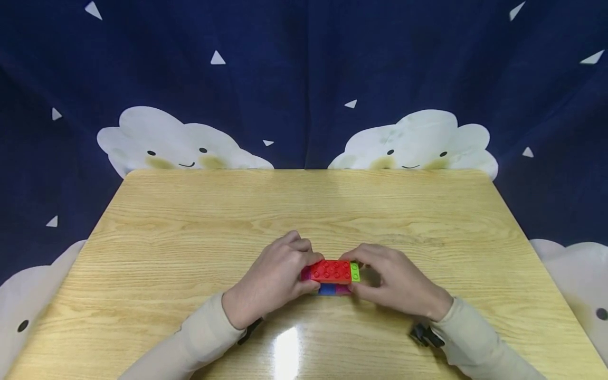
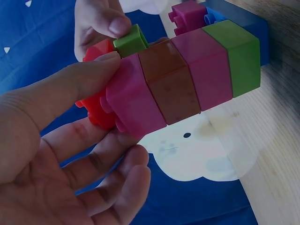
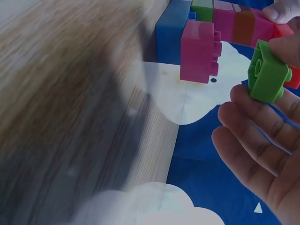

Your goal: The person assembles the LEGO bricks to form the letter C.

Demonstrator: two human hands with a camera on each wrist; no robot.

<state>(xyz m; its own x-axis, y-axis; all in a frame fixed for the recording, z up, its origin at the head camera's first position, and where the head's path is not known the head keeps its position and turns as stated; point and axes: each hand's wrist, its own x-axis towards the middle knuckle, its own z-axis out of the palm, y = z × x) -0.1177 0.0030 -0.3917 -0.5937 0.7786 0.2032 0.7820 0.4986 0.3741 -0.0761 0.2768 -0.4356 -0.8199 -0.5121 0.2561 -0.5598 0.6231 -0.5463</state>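
A stack of toy building blocks stands in front of me, with a long red block (image 1: 331, 271) across its top. Under the red block's left end, a column of pink, brown (image 2: 171, 86), pink and green blocks rises from a blue block (image 3: 171, 33). My left hand (image 1: 273, 274) pinches the red block and top pink block (image 2: 133, 101) between thumb and fingers. At the red block's right end, my right hand (image 1: 396, 277) pinches a small green block (image 3: 268, 72); whether they are joined I cannot tell. Another pink block (image 3: 197, 51) sits on the blue one, below the green block.
The wooden table (image 1: 190, 227) extends around the stack on all sides. Behind it hangs a dark blue curtain (image 1: 294, 63) with white clouds and triangles. Dark wrist straps (image 1: 425, 335) show at both sleeves.
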